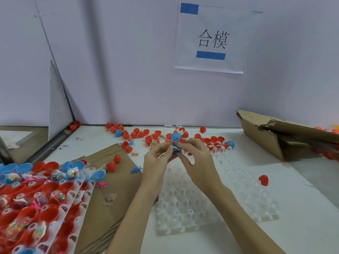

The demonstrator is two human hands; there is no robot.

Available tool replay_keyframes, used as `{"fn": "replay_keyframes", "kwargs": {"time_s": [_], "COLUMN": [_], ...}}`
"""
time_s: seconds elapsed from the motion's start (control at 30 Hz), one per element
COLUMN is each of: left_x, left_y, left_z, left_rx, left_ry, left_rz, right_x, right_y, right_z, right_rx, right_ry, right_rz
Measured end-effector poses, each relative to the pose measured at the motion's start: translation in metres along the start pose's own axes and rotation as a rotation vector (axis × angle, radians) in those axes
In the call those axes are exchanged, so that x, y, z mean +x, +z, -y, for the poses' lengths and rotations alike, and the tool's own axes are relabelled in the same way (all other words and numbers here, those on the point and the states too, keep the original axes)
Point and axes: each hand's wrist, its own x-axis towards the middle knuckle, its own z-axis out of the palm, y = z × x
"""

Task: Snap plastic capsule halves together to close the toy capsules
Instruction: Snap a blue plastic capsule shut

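We are watching both hands meeting above the white table (302, 208), and they are working on one small blue plastic capsule (176, 142) held up between them. The left hand (156, 160) is curling its fingers in from the left, pinching the lower blue half, while the right hand (198, 160) is closing thumb and fingertips on the same half from the right. The upper blue half is standing open above the fingers, tilted back, so we are seeing the capsule not yet closed; a bit of white packet is showing at its mouth. Just beneath the hands a clear plastic tray with rows of round sockets (211, 204) is lying flat on the table. Behind the hands a scatter of loose red capsule halves (139, 133) is spreading along the foot of the pale wall, with one blue half (118, 133) among them. At lower left, white trays packed with red and blue halves holding little toy packets (42, 195) are resting on flattened brown cardboard (111, 206). A torn brown cardboard box (275, 134) is sitting at the right, a single red half (263, 180) is lying apart near it, and a paper sign with blue tape (212, 39) is hanging on the wall.
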Motion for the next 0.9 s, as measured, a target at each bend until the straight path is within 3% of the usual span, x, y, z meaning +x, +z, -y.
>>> {"fn": "replay_keyframes", "kwargs": {"time_s": [0.3, 0.4, 0.57, 0.8, 0.9], "left_x": [0.002, 0.004, 0.003, 0.000, -0.002], "left_y": [0.005, 0.005, 0.004, 0.004, 0.005], "left_z": [0.002, 0.001, -0.002, -0.003, -0.002], "left_rx": [-0.039, -0.093, -0.205, -0.183, -0.050], "left_ry": [-0.043, -0.075, -0.113, -0.066, -0.004], "left_rz": [0.022, 0.026, 0.102, 0.186, 0.223], "right_x": [0.001, 0.004, 0.004, 0.003, 0.003], "right_y": [-0.014, -0.016, -0.020, -0.018, -0.020], "right_z": [0.005, 0.010, 0.008, 0.009, 0.008], "right_rx": [0.034, 0.246, 0.565, 0.713, 0.751], "right_ry": [0.003, 0.180, 0.433, 0.547, 0.598], "right_rz": [-0.065, -0.041, 0.157, 0.027, -0.021]}}
